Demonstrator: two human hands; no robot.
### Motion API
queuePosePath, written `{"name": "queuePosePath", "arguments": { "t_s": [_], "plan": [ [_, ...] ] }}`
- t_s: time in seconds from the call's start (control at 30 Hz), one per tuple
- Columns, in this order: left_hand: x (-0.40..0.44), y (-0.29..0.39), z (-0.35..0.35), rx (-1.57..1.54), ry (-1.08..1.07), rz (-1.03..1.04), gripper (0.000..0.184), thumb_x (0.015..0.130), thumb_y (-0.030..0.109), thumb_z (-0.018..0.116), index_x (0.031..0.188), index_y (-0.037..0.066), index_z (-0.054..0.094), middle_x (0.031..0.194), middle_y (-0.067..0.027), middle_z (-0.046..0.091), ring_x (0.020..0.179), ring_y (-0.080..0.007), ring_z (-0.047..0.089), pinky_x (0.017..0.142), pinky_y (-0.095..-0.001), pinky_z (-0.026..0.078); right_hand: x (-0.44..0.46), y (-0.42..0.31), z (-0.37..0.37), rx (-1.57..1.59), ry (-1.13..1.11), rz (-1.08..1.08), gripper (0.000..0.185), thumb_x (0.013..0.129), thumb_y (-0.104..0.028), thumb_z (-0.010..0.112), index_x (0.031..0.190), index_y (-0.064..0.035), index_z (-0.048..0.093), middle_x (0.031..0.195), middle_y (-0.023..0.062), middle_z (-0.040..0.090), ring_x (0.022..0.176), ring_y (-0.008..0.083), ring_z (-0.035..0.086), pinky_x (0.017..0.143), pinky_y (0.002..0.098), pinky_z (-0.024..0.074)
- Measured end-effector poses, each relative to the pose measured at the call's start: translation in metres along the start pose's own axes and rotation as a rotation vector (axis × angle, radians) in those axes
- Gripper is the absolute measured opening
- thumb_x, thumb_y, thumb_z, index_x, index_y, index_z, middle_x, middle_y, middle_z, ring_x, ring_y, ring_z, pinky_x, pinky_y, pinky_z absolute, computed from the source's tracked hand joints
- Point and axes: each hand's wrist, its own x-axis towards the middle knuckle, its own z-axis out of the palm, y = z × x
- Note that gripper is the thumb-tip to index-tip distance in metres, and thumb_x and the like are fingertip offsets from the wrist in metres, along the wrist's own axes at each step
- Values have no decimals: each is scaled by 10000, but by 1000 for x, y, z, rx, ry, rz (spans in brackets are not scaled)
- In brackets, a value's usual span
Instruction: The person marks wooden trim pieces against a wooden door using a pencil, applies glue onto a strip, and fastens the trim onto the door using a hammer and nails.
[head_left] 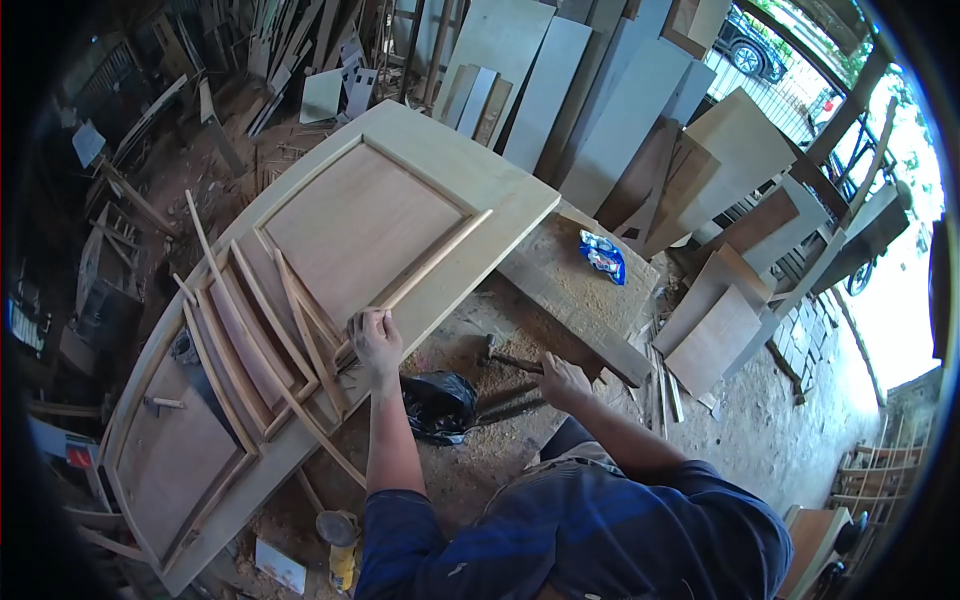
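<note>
My left hand point(376, 343) is closed at the near end of a wooden moulding strip point(440, 256), which lies along the near edge of a recessed door panel point(360, 215). Whether a nail is between the fingers, I cannot tell. In my right hand point(566, 383) is a hammer point(512, 361), gripped by its handle and held off the door's near edge, its head pointing left. The large wooden door point(515, 195) lies flat. Several loose moulding strips point(262, 305) are spread across its middle. Another hammer point(164, 402) rests on the door's left panel.
A blue packet point(602, 257) lies on a sawdust-covered board point(560, 275) beyond the hammer. Below the door's edge is a black plastic bag point(440, 405). A yellow bottle point(342, 565) stands near my left elbow. Boards point(630, 120) lean along the far side.
</note>
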Motion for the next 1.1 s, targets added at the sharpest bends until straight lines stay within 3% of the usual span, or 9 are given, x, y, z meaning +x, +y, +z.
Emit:
{"name": "queuePosePath", "arguments": {
  "t_s": [0.07, 0.17, 0.27, 0.3, 0.4, 0.53, 0.77, 0.93, 1.1],
  "plan": [
    [-3, 7, 3, -48, 20, -46, 155, 908, 31, 791, 917, 78, 644, 972, -101, 731, 962, -356, 689, 885, -506, 533, -12, -7, -19, 245, -89, 69, 382, 1057, -347, 691, 1211, -5, 618, 945, 164, 719, 970, 393, 737, 848, 499, 565],
    [1, 31, 13, -147, 43, -113, 132, 911, 43, 816, 928, 64, 687, 913, -102, 726, 896, -339, 696, 801, -465, 550, -17, 15, -29, 500, -97, -43, 352, 1096, -350, 662, 1223, -24, 620, 796, 75, 656, 773, 224, 703, 706, 418, 553],
    [10, 54, 37, -264, 20, -250, 111, 941, 69, 823, 1016, 41, 746, 962, -97, 774, 892, -260, 738, 819, -393, 580, -4, 20, -73, 977, -308, 193, 324, 1103, -370, 677, 1145, -54, 621, 776, 5, 599, 656, 88, 592, 576, 305, 478],
    [17, 65, 47, -311, 13, -302, 115, 950, 72, 820, 1039, 39, 754, 989, -95, 787, 904, -241, 748, 836, -375, 586, 4, 27, -79, 1072, -314, 211, 324, 1113, -395, 658, 1074, -79, 600, 760, -19, 579, 576, 64, 533, 514, 261, 410],
    [41, 90, 82, -405, -26, -379, 146, 977, 87, 815, 1096, 21, 766, 1029, -69, 801, 928, -161, 741, 875, -321, 588, 39, 48, -96, 1134, -280, 215, 338, 1116, -406, 653, 1025, -88, 582, 754, -27, 571, 577, 72, 537, 517, 269, 417],
    [84, 100, 149, -603, -121, -493, 164, 1002, 107, 807, 1107, -10, 763, 1035, -60, 797, 949, -112, 731, 890, -284, 588, 79, 81, -97, 896, -133, 140, 368, 1110, -414, 660, 978, -80, 582, 751, -35, 569, 610, 83, 544, 540, 303, 428],
    [132, 108, 219, -518, -308, -491, 162, 1005, 119, 805, 1084, -16, 764, 997, -61, 802, 912, -111, 743, 856, -281, 600, 94, 100, -88, 714, -103, 191, 356, 1088, -368, 682, 1061, -17, 637, 730, 80, 577, 674, 151, 557, 632, 381, 464],
    [122, 100, 236, -477, -314, -474, 156, 1004, 128, 803, 1076, -7, 775, 982, -66, 815, 878, -112, 757, 801, -280, 600, 99, 95, -94, 738, -98, 215, 331, 1084, -335, 693, 1077, -8, 644, 725, 80, 566, 685, 146, 535, 635, 379, 456],
    [112, 96, 241, -484, -327, -561, 147, 1017, 100, 790, 1107, -14, 769, 1020, -62, 802, 918, -110, 739, 867, -270, 594, 101, 97, -88, 799, -79, 236, 311, 1086, -306, 692, 1069, 0, 639, 730, 60, 533, 704, 122, 479, 631, 358, 433]
  ]
}}
